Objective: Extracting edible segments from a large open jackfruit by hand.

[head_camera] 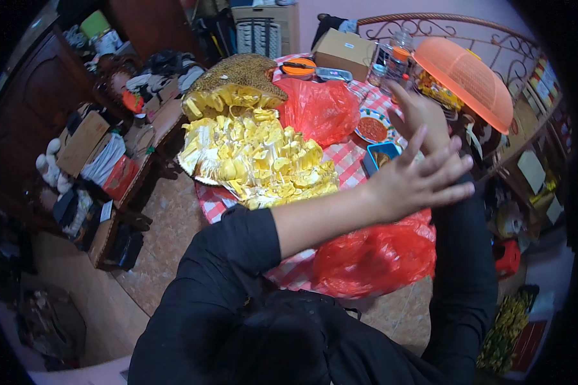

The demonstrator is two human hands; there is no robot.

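Note:
My left hand (414,180) is stretched across to the right, its fingers spread and holding nothing, in front of my right wrist. Just beyond it, my right hand (420,115) is raised with fingers apart, nothing seen in it. Both are over the right side of a table with a red-and-white checked cloth (349,168). Below them on the cloth are a blue container (383,153) and a plate of red sauce or paste (373,129). An opened jackfruit (265,159) shows yellow flesh at the left, with a spiky-skinned jackfruit piece (236,72) behind it.
Red plastic bags lie behind (320,110) and nearer my body (375,260). A cardboard box (344,52), an orange-lidded tub (298,67) with a knife on it, and jars stand at the back. An orange mesh food cover (467,79) tilts at the right. A cluttered wooden bench (139,173) stands left.

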